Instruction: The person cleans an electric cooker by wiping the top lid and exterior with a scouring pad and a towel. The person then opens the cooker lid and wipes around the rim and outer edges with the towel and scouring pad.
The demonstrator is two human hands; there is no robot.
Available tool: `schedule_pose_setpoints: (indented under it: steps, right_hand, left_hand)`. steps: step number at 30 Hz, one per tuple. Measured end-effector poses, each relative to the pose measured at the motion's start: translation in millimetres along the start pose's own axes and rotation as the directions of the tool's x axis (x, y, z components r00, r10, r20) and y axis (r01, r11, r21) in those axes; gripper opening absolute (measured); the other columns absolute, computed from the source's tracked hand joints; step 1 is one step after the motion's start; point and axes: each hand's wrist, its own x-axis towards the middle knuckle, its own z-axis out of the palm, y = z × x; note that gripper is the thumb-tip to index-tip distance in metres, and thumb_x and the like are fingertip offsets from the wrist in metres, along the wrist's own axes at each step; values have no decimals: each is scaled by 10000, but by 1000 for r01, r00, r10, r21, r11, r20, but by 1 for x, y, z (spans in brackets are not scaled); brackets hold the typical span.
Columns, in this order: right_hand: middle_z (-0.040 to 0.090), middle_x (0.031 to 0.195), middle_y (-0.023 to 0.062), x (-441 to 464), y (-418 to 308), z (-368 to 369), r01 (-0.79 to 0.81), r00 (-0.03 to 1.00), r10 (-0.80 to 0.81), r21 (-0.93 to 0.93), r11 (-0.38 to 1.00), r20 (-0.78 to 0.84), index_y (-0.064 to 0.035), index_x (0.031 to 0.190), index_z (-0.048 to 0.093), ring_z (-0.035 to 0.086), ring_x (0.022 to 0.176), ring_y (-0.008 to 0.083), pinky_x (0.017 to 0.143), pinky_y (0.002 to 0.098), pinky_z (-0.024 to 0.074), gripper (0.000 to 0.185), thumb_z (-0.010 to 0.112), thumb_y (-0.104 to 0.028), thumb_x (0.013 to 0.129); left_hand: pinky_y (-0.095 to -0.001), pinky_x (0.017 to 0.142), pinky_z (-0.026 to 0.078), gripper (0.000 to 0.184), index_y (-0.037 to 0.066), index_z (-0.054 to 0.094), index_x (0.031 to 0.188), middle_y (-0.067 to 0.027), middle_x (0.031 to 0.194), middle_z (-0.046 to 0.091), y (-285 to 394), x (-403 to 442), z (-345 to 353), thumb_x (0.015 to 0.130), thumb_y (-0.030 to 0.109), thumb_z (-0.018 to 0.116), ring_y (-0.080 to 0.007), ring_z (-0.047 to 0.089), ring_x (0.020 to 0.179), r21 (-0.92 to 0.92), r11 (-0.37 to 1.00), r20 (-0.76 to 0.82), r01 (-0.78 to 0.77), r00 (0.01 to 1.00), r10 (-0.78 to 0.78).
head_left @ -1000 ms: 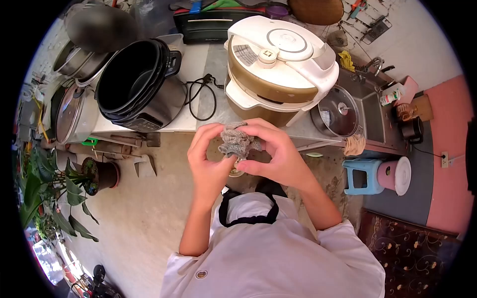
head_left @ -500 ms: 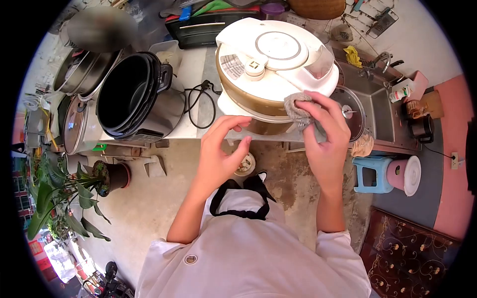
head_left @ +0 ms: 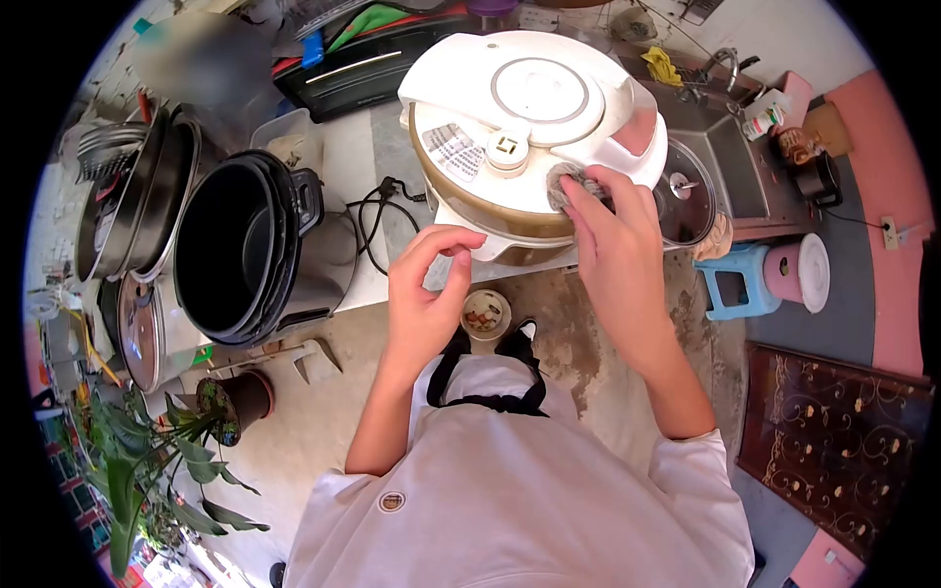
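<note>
A grey cloth (head_left: 563,186) is bunched in the fingers of my right hand (head_left: 622,245), which presses it on the front right of a white lid (head_left: 470,73). The lid has a gold-brown rim, a round valve knob (head_left: 507,150) and a printed label; it looks like an electric pressure cooker's. My left hand (head_left: 426,294) hovers by the lid's front left edge, fingers curled, thumb apart from them, nothing held. Left of the lid, the black inner pot (head_left: 235,245) shows in an open, tilted-looking cooker body. A black power cord (head_left: 377,211) lies between them on the counter.
A glass lid (head_left: 686,191) stands right of the white lid, before the steel sink (head_left: 730,176). Steel pans (head_left: 147,216) lean at the left. Below are a blue stool (head_left: 740,279), a pink bucket (head_left: 794,274), a small bowl (head_left: 487,314) and a potted plant (head_left: 235,407).
My right hand has moved the cloth up and left, from the lid's front edge onto its top. My left hand has shifted little, and the view has turned slightly.
</note>
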Motion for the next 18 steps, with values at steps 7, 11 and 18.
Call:
schedule_pose_setpoints:
  steps: [7, 11, 18]
  right_hand:
    - [571, 1011, 169, 13, -26, 12, -102, 995, 102, -87, 991, -10, 45, 1072, 667, 548, 950, 313, 828, 393, 476, 334, 608, 63, 745]
    - [568, 986, 170, 11, -35, 12, -174, 985, 171, -198, 964, -33, 56, 1051, 667, 557, 942, 318, 814, 391, 487, 308, 568, 67, 759]
    - [573, 982, 177, 12, -35, 5, -293, 954, 299, -271, 917, -22, 37, 1044, 662, 570, 946, 325, 815, 401, 490, 307, 563, 54, 754]
  left_hand:
    - [-258, 742, 462, 154, -25, 649, 974, -99, 911, 653, -15, 23, -26, 870, -58, 539, -154, 595, 805, -88, 995, 50, -53, 997, 57]
    - [-263, 739, 465, 144, -26, 647, 965, -99, 910, 653, -22, 29, -36, 872, -56, 541, -161, 599, 806, -97, 988, 97, -122, 987, 131]
    - [-265, 815, 446, 109, -28, 647, 958, -85, 932, 636, -33, 26, -44, 903, -17, 554, -155, 579, 869, -183, 981, 205, -67, 973, 105]
